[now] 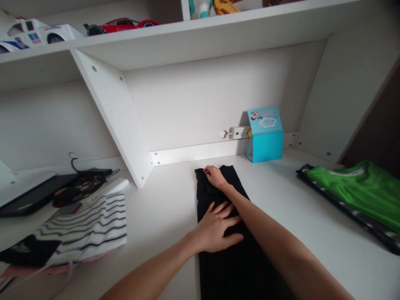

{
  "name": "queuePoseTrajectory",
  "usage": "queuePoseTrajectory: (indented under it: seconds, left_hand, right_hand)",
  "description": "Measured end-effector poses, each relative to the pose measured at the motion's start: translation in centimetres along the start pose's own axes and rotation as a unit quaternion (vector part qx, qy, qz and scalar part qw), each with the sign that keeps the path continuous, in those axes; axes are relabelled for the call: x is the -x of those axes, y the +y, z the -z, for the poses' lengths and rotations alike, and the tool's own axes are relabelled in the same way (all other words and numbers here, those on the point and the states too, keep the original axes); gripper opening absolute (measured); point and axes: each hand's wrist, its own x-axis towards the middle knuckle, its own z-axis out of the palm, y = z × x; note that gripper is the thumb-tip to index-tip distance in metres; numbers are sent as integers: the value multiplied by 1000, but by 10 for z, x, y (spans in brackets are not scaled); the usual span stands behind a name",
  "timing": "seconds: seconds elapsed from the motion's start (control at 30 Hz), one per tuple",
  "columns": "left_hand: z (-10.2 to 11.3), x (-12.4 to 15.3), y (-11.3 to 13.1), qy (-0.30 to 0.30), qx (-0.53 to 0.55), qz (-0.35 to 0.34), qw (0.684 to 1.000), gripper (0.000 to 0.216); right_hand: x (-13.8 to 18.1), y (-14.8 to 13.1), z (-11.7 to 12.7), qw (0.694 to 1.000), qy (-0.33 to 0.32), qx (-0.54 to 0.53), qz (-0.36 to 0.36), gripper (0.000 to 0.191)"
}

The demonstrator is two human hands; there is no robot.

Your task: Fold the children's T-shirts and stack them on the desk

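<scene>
A long black garment (pixel 225 271), folded lengthwise, lies on the white desk and runs from its far end near the back panel to the bottom of the view. My left hand (pixel 215 229) rests flat on the middle of the cloth with its fingers spread. Farther up, my right hand (pixel 215 176) has its fingers curled closed on the cloth near the far left end. Its fingertips are partly hidden. The right forearm crosses over the right side of the garment. Whether these are trousers or a top, I cannot tell.
Folded clothes with a green shirt (pixel 359 183) on top lie at right. A striped shirt (pixel 90 225) and a dark laptop (pixel 31 200) are at left. A blue desk calendar (pixel 267 146) stands behind, beside a power strip (pixel 240 133). Toy cars (pixel 125 26) sit on the shelf above.
</scene>
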Motion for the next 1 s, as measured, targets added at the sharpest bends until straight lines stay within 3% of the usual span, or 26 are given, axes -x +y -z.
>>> queuePoseTrajectory:
  seconds: [0.2, 0.33, 0.43, 0.57, 1.0]
  left_hand:
    - [0, 0, 0, 0, 2, -1, 1000, 49]
    - [1, 0, -1, 0, -1, -3, 1000, 49]
    - [0, -1, 0, -1, -8, -1, 1000, 49]
    - [-3, 0, 3, -8, -23, 6, 1000, 53]
    - [-8, 1, 11, -27, -19, 41, 999, 71]
  right_hand:
    - [1, -2, 7, 999, -24, 47, -2, 38]
    - [7, -3, 6, 991, -103, 90, 4, 37]
    - [11, -4, 4, 980, -164, 115, 10, 48]
    - [11, -5, 3, 969, -206, 136, -5, 56]
    - [-2, -6, 0, 961, -235, 144, -24, 60]
